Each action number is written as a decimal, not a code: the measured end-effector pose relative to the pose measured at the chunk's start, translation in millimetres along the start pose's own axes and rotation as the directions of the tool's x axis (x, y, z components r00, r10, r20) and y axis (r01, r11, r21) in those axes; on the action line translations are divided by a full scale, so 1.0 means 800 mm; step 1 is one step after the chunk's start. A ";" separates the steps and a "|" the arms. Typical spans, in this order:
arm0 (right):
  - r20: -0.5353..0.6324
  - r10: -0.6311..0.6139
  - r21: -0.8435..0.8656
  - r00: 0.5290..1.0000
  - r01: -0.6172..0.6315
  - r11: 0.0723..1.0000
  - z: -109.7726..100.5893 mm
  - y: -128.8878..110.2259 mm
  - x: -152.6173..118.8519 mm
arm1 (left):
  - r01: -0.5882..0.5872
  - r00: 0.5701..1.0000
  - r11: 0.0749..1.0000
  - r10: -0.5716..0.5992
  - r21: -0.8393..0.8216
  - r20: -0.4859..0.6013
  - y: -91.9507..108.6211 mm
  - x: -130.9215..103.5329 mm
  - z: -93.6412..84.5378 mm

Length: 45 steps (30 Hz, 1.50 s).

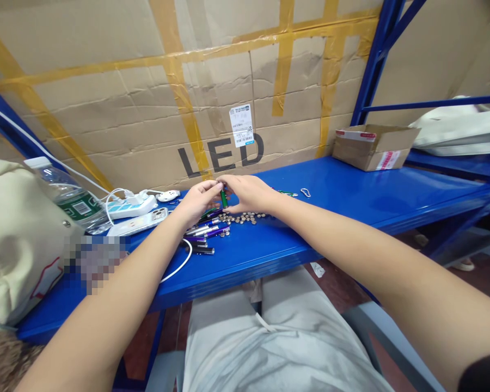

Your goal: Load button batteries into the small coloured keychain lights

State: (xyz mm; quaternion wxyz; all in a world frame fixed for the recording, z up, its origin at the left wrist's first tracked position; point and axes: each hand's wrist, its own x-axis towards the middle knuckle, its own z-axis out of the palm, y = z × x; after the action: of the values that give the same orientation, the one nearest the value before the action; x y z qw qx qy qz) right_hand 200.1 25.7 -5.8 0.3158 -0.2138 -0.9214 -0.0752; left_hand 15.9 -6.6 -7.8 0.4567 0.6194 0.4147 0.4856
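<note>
A small green metal tube point(224, 198), like a mini flashlight body, stands upright between my two hands above the blue shelf. My left hand point(202, 200) is closed, thumb and fingers pinching at the tube's top end. Curled round from the other side, my right hand point(247, 193) has its fingertips at the top and its thumb low beside the tube. Below them lies a pile of similar tubes point(204, 231) in purple, silver and black. Small round button cells point(245, 219) are scattered beside the pile. A silver carabiner point(305, 192) lies to the right.
A power strip point(133, 207), a white phone point(141, 222), a water bottle point(71, 193) and a beige bag point(20, 239) crowd the left. White cables cross there. An open carton point(371, 147) sits at the right; a large cardboard box point(212, 98) stands behind.
</note>
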 end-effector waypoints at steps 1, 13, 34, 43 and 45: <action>-0.007 0.000 0.001 1.000 0.000 1.000 0.001 0.000 0.000 | -0.001 1.000 1.000 0.001 0.005 0.000 0.000 0.000 0.001; -0.001 0.019 -0.014 1.000 -0.019 1.000 0.004 0.004 -0.002 | -0.009 1.000 0.999 0.010 0.052 -0.006 0.001 0.000 0.000; 0.044 0.051 -0.023 0.998 -0.050 0.998 0.004 0.001 -0.002 | -0.006 0.999 0.993 0.002 0.116 0.034 0.006 -0.004 0.003; 0.048 0.054 -0.010 0.997 -0.054 0.998 0.005 0.001 -0.002 | -0.025 0.999 0.992 0.019 0.123 0.044 0.003 -0.002 0.001; 0.034 0.047 -0.007 0.998 -0.047 0.999 0.006 0.002 -0.002 | -0.037 0.999 0.990 0.032 0.139 0.033 0.003 -0.002 -0.001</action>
State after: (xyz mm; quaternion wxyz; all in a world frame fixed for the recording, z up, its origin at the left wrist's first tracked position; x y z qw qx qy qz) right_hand 199.7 28.0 -10.6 0.3012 -0.2377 -0.9210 -0.0669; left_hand 15.3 -8.5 -6.0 0.4103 0.6643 0.4296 0.4537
